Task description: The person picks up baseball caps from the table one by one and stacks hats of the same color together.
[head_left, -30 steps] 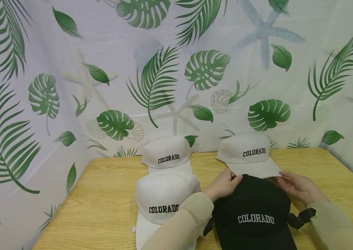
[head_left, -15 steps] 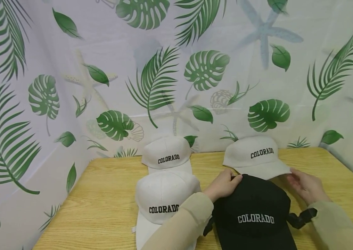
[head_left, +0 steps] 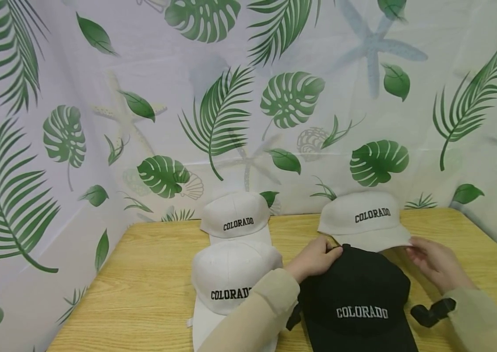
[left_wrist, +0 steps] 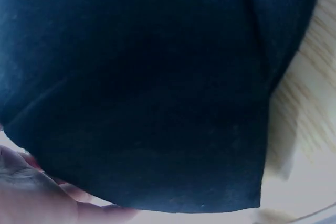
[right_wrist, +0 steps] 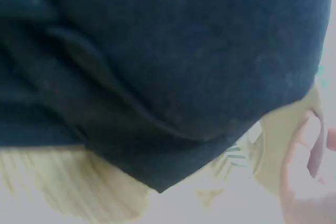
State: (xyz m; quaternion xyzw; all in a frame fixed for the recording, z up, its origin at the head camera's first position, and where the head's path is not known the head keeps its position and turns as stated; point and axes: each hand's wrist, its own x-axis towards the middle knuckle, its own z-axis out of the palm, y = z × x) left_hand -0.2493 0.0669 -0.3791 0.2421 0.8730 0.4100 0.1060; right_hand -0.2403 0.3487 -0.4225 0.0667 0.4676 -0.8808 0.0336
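Note:
In the head view, my right hand [head_left: 435, 261] pinches the right edge of the brim of a white cap [head_left: 358, 215] at the back right. That cap bears "COLORADO" in black letters. My left hand [head_left: 314, 259] lies between it and a black cap [head_left: 358, 283] lettered in white, thumb tip right at the black crown's top. I cannot tell whether its partly hidden fingers grip anything. The black cap fills much of the left wrist view, with left fingers along its lower edge. In the right wrist view, right fingers [right_wrist: 302, 145] meet the pale brim [right_wrist: 275, 142].
Two more white caps stand to the left, the front cap [head_left: 235, 274] overlapping the back cap [head_left: 235, 215]. All sit on a wooden table [head_left: 151, 274]. A leaf-patterned cloth [head_left: 248, 98] hangs behind and at the sides. My left sleeve [head_left: 253, 313] crosses the front white cap.
The rear right white cap has shifted right with my right hand at its brim. My left hand, the black cap and the two left caps have stayed put.

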